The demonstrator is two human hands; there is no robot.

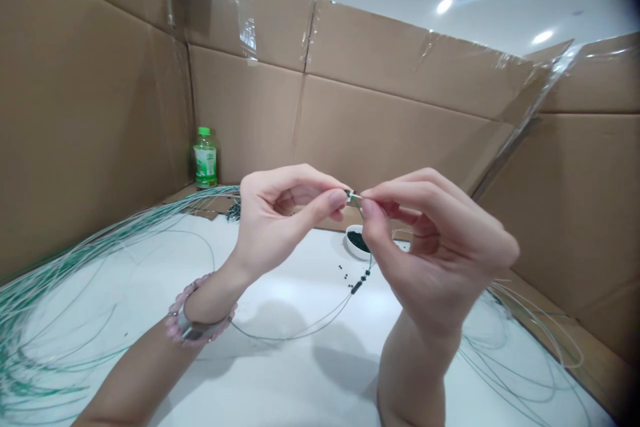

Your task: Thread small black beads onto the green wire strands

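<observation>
HEAD VIEW

1. Hand state. L hand (pixel 267 233): thumb + index pinched narrow on a small dark piece (pixel 349 193). R hand (pixel 435 260): thumb + index pinched narrow on a thin pale strand (pixel 358 197). Fingertips of both hands near each other, raised above the white table (pixel 280 383). Detail at the pinch is tiny; piece is prob. a bead, exact fit of strand to piece n/c (not clear).

2. Work pos. Green cord (pixel 371 261) hangs from the pinch area, in front of the bowl, down to the strung beads (pixel 357 287), then curves L toward the L wrist.

3. Supply. White bowl (pixel 355 254) beyond the hands, w/ dark beads (pixel 358 240) inside. Few loose beads (pixel 345 276) on table, just beside bowl. Bundle of green/white strands (pixel 50 313) at far L.

4. Progress (est.). Done: a short dark group on the cord. Remaining: piece at fingertips appears unfinished; bowl beads + loose beads unstrung. Overall: looks early, given the qty. of supply.
</observation>
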